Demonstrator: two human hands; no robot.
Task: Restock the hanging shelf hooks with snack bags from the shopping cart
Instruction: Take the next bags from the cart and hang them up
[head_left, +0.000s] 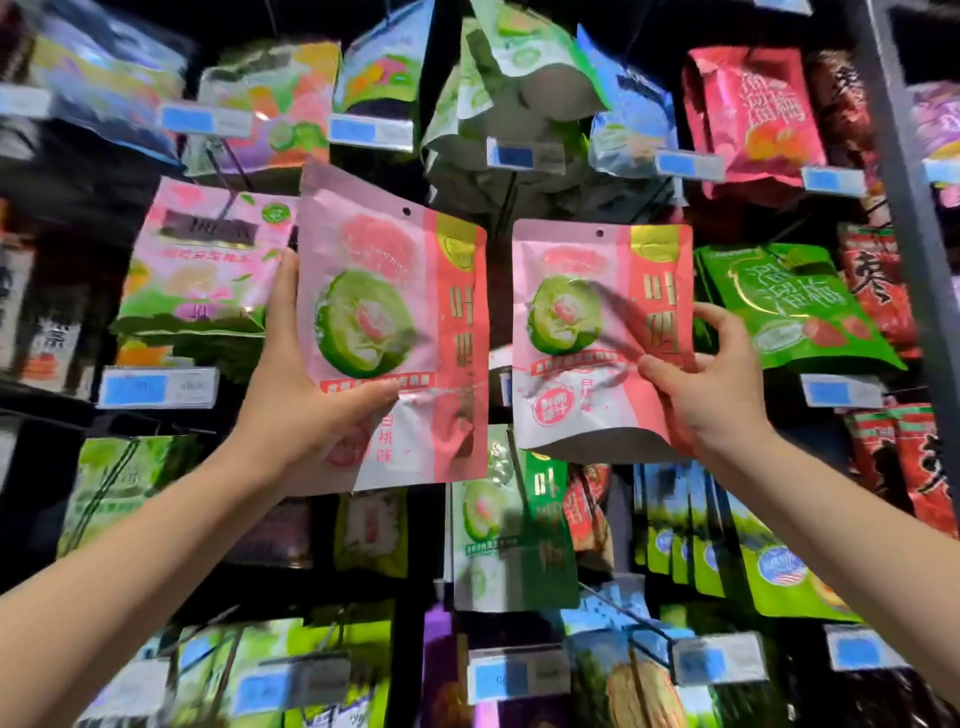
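Note:
I hold up two matching pink snack bags with a green fruit picture in front of a rack of hanging snacks. My left hand (306, 389) grips the left pink bag (384, 291) by its lower left side, thumb across the front. My right hand (711, 384) pinches the right pink bag (587, 291) at its lower right edge. Each bag has a small round hang hole at its top. A dark gap with bare hook wires (506, 208) lies between and behind the two bags. The shopping cart is out of view.
Hooks all around carry other snack bags: green-white bags (498, 93) above centre, red bags (753, 114) upper right, green bags (779, 301) to the right, a pink-green bag (208, 260) to the left. Price tags (156, 387) stick out on hook ends. A grey upright post (904, 208) stands at the right.

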